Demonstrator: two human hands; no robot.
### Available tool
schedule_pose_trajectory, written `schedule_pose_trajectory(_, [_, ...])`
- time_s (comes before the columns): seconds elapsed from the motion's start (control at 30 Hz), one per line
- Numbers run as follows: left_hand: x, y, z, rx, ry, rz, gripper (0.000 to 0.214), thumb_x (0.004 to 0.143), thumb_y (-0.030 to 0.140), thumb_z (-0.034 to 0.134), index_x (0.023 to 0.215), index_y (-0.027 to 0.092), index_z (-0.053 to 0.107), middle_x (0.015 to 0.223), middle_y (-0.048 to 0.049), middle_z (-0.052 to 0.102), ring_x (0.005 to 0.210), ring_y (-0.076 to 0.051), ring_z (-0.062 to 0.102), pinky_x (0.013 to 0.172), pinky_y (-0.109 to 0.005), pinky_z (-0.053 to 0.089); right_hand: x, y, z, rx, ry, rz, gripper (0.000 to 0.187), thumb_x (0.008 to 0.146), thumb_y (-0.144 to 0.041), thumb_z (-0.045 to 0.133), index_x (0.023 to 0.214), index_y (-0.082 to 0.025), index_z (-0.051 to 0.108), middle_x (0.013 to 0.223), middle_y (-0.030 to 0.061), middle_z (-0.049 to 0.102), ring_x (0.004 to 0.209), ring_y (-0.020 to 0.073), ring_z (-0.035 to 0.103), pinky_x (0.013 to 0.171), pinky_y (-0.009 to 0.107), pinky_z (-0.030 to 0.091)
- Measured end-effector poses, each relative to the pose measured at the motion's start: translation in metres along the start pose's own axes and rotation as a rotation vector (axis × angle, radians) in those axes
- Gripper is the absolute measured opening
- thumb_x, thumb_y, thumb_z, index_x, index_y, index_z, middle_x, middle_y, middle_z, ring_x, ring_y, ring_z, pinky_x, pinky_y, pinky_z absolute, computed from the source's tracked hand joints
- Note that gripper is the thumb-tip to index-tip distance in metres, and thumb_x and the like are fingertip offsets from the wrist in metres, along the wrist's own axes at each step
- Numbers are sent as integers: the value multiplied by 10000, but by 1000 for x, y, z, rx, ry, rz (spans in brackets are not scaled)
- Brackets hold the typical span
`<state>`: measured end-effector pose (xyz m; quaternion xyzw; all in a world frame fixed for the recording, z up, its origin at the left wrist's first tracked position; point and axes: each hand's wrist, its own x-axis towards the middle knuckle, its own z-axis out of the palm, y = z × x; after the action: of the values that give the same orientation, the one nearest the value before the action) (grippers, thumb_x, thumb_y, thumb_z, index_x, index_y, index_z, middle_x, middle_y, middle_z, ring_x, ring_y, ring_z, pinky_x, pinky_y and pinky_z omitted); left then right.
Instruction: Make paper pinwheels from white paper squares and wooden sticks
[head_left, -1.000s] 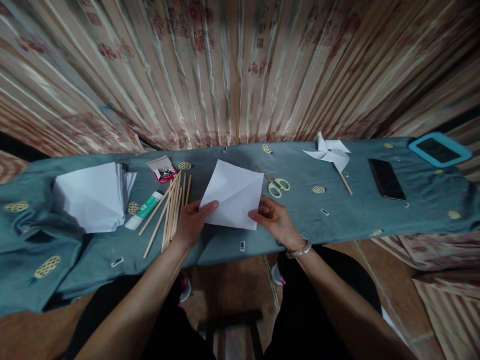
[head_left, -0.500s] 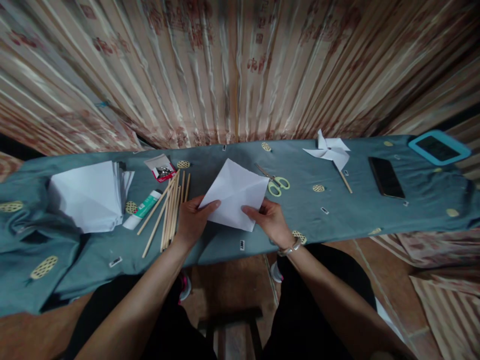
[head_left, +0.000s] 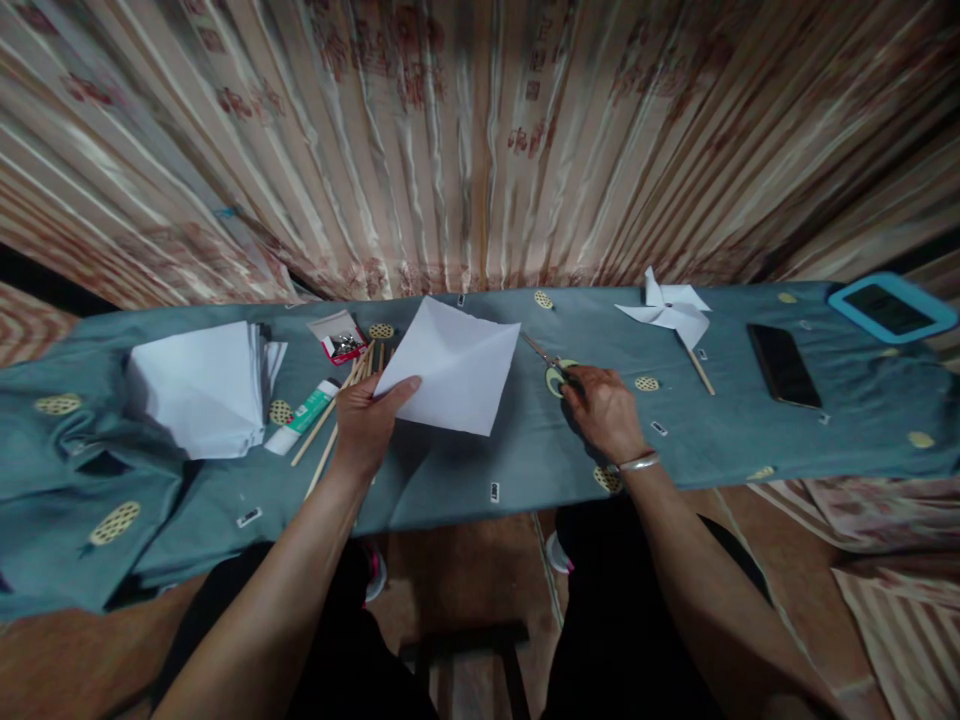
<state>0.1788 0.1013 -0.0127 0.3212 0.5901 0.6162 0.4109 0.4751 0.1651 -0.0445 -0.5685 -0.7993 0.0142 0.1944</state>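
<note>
My left hand [head_left: 371,420] pinches a creased white square of paper [head_left: 450,368] at its lower left corner and holds it above the teal cloth. My right hand [head_left: 604,405] rests over the handles of the green-handled scissors [head_left: 546,362], fingers curled on them, with the blades pointing away to the upper left. Wooden sticks [head_left: 341,405] lie just beside my left hand.
A stack of white paper [head_left: 199,385] sits at the left. Near it lie a glue tube [head_left: 304,415] and a small red box of pins [head_left: 341,338]. A finished paper pinwheel [head_left: 671,312], a black phone [head_left: 784,365] and a teal-framed tablet [head_left: 892,307] lie to the right.
My right hand let go of the paper and moved right onto the scissors. My left hand lifted the paper alone, slightly up and away.
</note>
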Motion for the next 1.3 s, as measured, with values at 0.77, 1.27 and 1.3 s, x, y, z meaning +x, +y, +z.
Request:
schedule_pose_trajectory(0.77, [19,12,-3,-267,111,37,202,520,242,853,676,171,746,676,4,729,580,-138,650,564,-237,558,-50,-37,-41,1562,-549,782,416,530,-248,908,905,-204,735,668,-28,684,499,68,572,409,137,407])
schedule_pose_trajectory(1.27, [23,11,-13,-250,91,72,134,607,205,817,722,181,753,709,5,731,603,-128,650,608,-241,557,-58,-70,-27,1965,-818,785,244,656,-261,855,675,-167,630,793,34,666,632,66,570,416,71,382])
schedule_pose_trajectory(1.3, [23,11,-14,-247,95,73,135,605,204,817,721,180,751,713,5,732,607,-128,651,612,-243,557,-59,-71,-27,1934,-826,777,228,660,-273,853,722,-168,660,775,30,662,604,60,557,404,73,371])
